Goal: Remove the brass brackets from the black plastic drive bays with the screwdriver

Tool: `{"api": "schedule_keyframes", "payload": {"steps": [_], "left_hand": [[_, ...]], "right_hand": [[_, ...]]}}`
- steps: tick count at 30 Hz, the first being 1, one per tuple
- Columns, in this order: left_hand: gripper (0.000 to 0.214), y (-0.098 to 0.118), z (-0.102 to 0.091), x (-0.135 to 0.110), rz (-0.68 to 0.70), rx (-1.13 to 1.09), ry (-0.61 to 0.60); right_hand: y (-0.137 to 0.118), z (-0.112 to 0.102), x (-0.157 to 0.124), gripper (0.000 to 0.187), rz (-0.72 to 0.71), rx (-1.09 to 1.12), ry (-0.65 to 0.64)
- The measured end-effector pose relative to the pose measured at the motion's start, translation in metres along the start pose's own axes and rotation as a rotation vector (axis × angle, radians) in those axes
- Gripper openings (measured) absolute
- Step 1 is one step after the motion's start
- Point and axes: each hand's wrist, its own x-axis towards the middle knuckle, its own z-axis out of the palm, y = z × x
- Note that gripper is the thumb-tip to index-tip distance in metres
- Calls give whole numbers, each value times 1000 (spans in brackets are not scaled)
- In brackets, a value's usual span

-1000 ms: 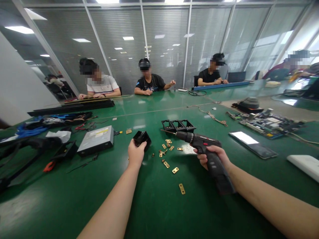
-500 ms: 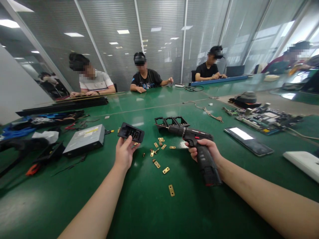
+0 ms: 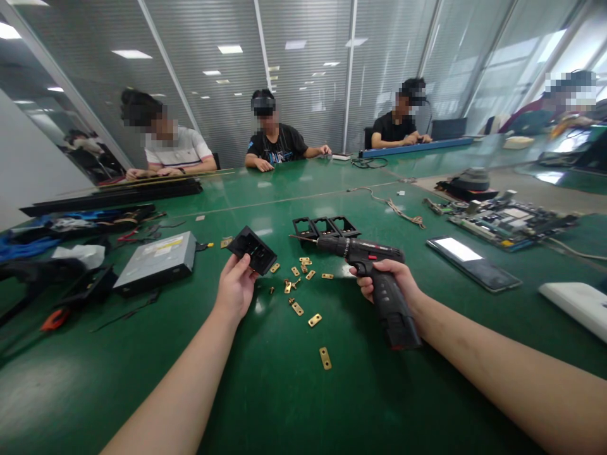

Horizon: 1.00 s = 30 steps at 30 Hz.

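Note:
My left hand (image 3: 236, 285) grips a black plastic housing (image 3: 252, 250) by its near edge, tilted with its hollow side toward me. A cordless drill (image 3: 379, 262) is in my right hand (image 3: 397, 281), fingers wrapped round the handle, its long thin bit pointing left toward the housing but apart from it. Between the hands lie several small brass plates (image 3: 315, 320) with two holes each, and a few brass screws (image 3: 272, 290). Behind the drill's chuck sits a black frame (image 3: 324, 228) with three openings, partly hidden by the drill.
At left are a silver disc drive (image 3: 156, 260), tangled blue cables (image 3: 28, 246) and a black tool with an orange tip (image 3: 55, 319). To the right lie a phone (image 3: 473, 263), a circuit board (image 3: 507, 221) and a white case (image 3: 576, 306). Several people sit across the green table (image 3: 265, 392).
My left hand has turned the black housing so that it slants down to the right. The drill keeps nearly the same place. The whole view has shifted slightly.

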Motion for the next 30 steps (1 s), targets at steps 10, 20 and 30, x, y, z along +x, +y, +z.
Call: {"api": "schedule_keyframes", "payload": {"steps": [10,20,30], "left_hand": [[42,16,-2,11,105,122,325],[29,68,-69,38,74,356,628],[29,53,-86,47,-37,387,571]], "right_hand": [[3,0,2,40,-28,18,35],[8,-3,8,42,-65,26,67],[9,-2,8,38,-74,24,90]]}}
